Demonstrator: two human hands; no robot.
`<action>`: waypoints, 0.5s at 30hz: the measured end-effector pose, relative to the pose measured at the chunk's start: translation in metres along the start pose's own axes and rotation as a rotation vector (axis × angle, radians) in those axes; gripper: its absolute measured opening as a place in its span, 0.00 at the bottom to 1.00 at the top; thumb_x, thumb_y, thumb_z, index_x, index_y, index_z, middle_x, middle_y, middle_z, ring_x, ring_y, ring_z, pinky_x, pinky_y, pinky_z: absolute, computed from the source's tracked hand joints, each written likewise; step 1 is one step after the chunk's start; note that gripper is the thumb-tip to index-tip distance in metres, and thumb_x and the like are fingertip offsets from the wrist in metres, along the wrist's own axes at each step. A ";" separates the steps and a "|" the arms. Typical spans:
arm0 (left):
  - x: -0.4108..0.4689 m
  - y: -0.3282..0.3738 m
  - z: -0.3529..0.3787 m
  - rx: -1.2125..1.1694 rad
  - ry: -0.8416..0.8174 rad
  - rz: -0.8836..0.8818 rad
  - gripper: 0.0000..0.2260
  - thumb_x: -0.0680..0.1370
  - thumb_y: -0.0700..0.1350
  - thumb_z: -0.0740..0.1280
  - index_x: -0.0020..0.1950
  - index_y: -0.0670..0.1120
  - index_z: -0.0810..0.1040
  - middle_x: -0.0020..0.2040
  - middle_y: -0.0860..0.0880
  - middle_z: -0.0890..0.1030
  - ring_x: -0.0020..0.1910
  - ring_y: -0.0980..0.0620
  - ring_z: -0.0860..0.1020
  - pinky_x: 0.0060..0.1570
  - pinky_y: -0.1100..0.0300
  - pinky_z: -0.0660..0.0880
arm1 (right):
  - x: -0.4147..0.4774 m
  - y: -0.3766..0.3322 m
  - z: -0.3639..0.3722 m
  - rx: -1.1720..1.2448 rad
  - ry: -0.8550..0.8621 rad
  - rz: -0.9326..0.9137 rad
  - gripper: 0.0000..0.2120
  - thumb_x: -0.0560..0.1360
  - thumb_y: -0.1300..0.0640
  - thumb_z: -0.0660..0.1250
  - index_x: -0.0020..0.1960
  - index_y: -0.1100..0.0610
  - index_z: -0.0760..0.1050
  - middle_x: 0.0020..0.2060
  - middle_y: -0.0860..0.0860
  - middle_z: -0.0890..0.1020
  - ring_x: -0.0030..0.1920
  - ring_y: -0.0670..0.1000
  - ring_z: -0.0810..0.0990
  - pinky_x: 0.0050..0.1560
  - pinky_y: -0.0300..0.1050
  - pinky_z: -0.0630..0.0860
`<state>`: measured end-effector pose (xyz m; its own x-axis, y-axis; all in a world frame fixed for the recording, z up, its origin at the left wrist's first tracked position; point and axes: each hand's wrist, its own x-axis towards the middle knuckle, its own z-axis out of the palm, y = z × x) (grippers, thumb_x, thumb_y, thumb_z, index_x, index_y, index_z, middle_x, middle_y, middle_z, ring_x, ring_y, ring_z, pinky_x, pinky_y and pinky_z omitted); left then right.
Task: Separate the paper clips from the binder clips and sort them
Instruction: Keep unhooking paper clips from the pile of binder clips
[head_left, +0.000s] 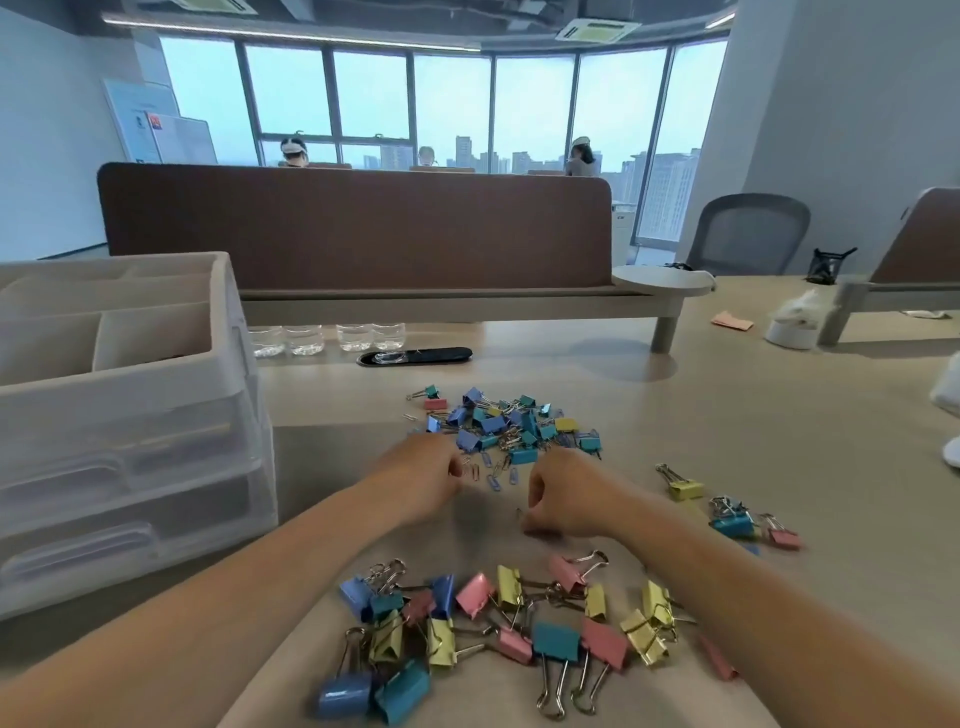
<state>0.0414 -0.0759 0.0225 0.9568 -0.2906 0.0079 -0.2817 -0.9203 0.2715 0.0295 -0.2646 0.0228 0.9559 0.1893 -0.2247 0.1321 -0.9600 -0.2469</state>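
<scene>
A mixed pile (511, 423) of small blue, teal and yellow binder clips and paper clips lies mid-table. Loose blue and pink paper clips (493, 475) lie at its near edge. My left hand (423, 475) is curled there, its fingertips pinching a pink paper clip (469, 470). My right hand (563, 499) is a closed fist just right of those clips; what it holds is hidden. Nearer me is a spread of large binder clips (509, 629) in pink, yellow, blue and teal. A few more binder clips (727, 514) lie at the right.
A white drawer organiser (130, 415) with open top compartments stands at the left. Behind the pile are water bottles (327, 338) and a black cable slot (415, 356). A brown desk divider (353, 223) closes the back. White objects (792, 325) sit far right.
</scene>
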 end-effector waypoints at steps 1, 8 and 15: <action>0.002 -0.005 0.001 0.005 0.004 -0.016 0.08 0.80 0.46 0.64 0.48 0.45 0.82 0.48 0.49 0.82 0.48 0.50 0.80 0.50 0.55 0.78 | 0.002 0.000 0.001 -0.010 -0.009 -0.005 0.13 0.74 0.51 0.72 0.51 0.60 0.82 0.48 0.55 0.85 0.42 0.49 0.80 0.52 0.53 0.82; 0.011 -0.029 0.009 0.044 0.002 -0.005 0.10 0.79 0.45 0.63 0.38 0.51 0.72 0.41 0.50 0.77 0.42 0.50 0.75 0.39 0.58 0.69 | 0.020 -0.014 0.010 -0.025 0.065 -0.060 0.08 0.77 0.57 0.65 0.50 0.59 0.82 0.48 0.54 0.84 0.49 0.54 0.83 0.51 0.54 0.81; 0.017 -0.039 0.015 0.031 -0.014 0.027 0.07 0.79 0.44 0.59 0.44 0.47 0.75 0.42 0.47 0.78 0.43 0.47 0.76 0.41 0.55 0.72 | 0.036 -0.032 0.020 -0.061 0.206 -0.130 0.05 0.77 0.54 0.65 0.45 0.52 0.78 0.41 0.49 0.80 0.41 0.50 0.80 0.44 0.49 0.81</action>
<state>0.0676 -0.0491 -0.0019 0.9477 -0.3191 0.0019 -0.3101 -0.9195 0.2416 0.0543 -0.2233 0.0041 0.9623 0.2719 0.0041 0.2670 -0.9421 -0.2026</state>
